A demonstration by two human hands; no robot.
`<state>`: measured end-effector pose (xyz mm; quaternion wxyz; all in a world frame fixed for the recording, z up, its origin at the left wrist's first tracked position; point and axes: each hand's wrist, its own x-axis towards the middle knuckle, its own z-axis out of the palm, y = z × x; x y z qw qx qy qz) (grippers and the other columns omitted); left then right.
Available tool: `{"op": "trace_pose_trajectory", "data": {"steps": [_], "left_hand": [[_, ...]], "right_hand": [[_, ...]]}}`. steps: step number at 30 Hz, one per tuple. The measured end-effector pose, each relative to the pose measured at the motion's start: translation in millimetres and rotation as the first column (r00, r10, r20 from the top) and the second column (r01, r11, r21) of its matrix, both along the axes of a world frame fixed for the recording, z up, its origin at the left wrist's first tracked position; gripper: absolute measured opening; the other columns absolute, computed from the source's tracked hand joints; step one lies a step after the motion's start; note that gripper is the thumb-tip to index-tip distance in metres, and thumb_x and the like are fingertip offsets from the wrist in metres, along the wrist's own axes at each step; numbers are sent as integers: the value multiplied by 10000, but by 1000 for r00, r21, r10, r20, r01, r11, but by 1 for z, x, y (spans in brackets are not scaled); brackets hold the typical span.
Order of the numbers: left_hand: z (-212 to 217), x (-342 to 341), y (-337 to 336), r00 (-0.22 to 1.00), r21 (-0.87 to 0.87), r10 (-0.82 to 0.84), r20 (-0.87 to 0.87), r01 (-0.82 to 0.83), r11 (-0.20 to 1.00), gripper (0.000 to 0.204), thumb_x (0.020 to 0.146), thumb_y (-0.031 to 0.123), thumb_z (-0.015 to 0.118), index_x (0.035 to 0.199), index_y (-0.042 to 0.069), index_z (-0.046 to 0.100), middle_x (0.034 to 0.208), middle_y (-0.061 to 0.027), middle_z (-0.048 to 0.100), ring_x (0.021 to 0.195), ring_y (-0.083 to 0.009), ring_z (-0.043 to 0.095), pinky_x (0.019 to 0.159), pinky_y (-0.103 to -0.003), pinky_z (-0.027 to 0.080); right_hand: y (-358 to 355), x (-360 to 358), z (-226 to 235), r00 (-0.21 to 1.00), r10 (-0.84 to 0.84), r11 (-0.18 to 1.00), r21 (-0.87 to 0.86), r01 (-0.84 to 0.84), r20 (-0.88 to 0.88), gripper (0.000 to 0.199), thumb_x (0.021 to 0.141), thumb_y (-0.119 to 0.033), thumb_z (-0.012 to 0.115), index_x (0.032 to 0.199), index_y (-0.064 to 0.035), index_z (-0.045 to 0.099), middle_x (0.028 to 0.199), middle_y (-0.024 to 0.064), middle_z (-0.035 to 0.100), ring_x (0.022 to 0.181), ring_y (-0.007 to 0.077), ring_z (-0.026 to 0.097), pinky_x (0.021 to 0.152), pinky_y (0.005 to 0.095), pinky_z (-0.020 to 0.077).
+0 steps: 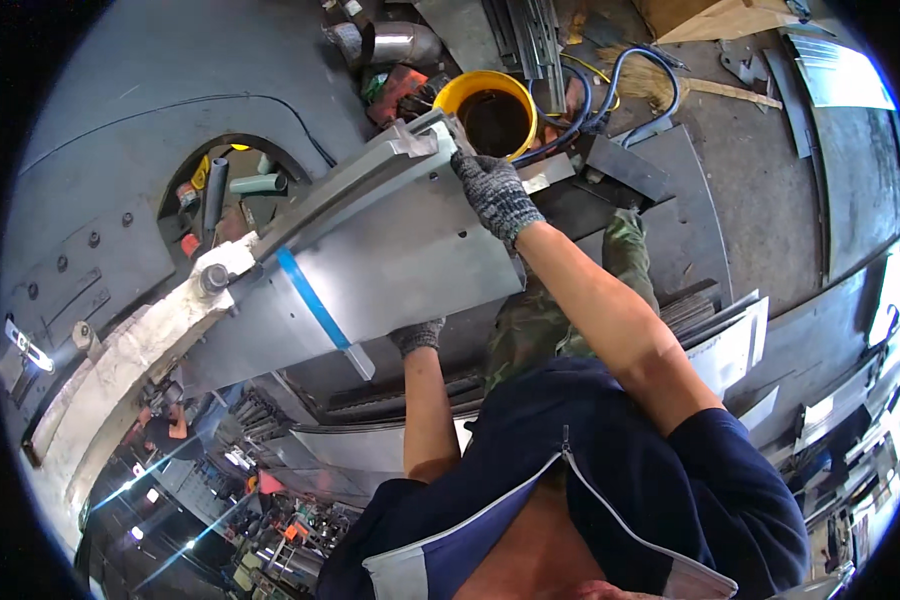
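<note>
A wide grey metal sheet (390, 262) with a few small holes lies tilted along the long metal bar (345, 185) of a large machine. My right hand (495, 195), in a grey knitted glove, is closed over the sheet's far right corner, beside the bar's end. My left hand (417, 337), gloved the same way, reaches under the sheet's near edge; its fingers are hidden beneath the metal. A blue strip (310, 298) crosses the sheet left of that hand, with a pale metal tab (360, 363) at its near end.
Behind my right hand stands a yellow bucket (451, 97) of dark liquid. A blue hose (620, 75) and a straw broom (650, 80) lie beyond it. A pale curved machine arm (120, 370) rises at left. Stacked metal sheets (725, 345) lean at right. Another person (165, 425) is at lower left.
</note>
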<state>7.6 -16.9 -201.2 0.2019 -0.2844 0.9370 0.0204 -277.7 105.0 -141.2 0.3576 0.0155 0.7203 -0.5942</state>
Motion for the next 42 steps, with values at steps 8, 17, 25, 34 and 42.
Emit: {"op": "trace_pose_trajectory", "data": {"steps": [8, 17, 25, 34, 42], "left_hand": [[14, -12, 4, 998, 16, 22, 66, -24, 1000, 535, 806, 475, 526, 1208, 122, 528, 1240, -131, 527, 1161, -322, 473, 975, -476, 373], [22, -16, 7, 995, 26, 26, 100, -28, 999, 539, 813, 481, 518, 1219, 126, 517, 1240, -126, 524, 1160, -323, 473, 977, -472, 375], [7, 1, 1, 991, 23, 20, 132, -24, 999, 623, 809, 529, 507, 1296, 144, 445, 1314, -108, 463, 1231, -299, 409, 1022, -473, 327], [9, -2, -2, 981, 42, 47, 189, -56, 998, 636, 798, 531, 526, 1294, 141, 445, 1317, -111, 460, 1229, -297, 412, 1016, -469, 335], [12, -4, -2, 980, 71, 17, 200, -31, 997, 596, 814, 511, 511, 1284, 147, 469, 1308, -120, 475, 1217, -307, 431, 1002, -466, 358]], "right_hand": [[0, 0, -3, 1000, 1, 1000, -6, -1, 31, 485, 917, -401, 452, 992, 47, 619, 957, 269, 620, 961, 414, 563, 853, 408, 429], [-1, 4, -4, 998, -69, 996, -49, 68, -12, 437, 913, -355, 519, 1027, 55, 616, 891, 156, 657, 838, 206, 573, 806, 324, 435], [1, 6, 5, 997, -73, 996, -48, 74, 13, 428, 905, -355, 531, 1027, 45, 621, 894, 149, 661, 845, 204, 579, 806, 326, 440], [-3, 7, 1, 993, -101, 995, 15, 102, -53, 426, 898, -360, 538, 1000, 44, 627, 888, 183, 662, 839, 265, 606, 790, 341, 453], [-2, 4, 4, 999, -46, 999, 25, 46, -29, 436, 901, -368, 521, 961, 52, 626, 885, 232, 643, 853, 327, 603, 790, 384, 448]]}}
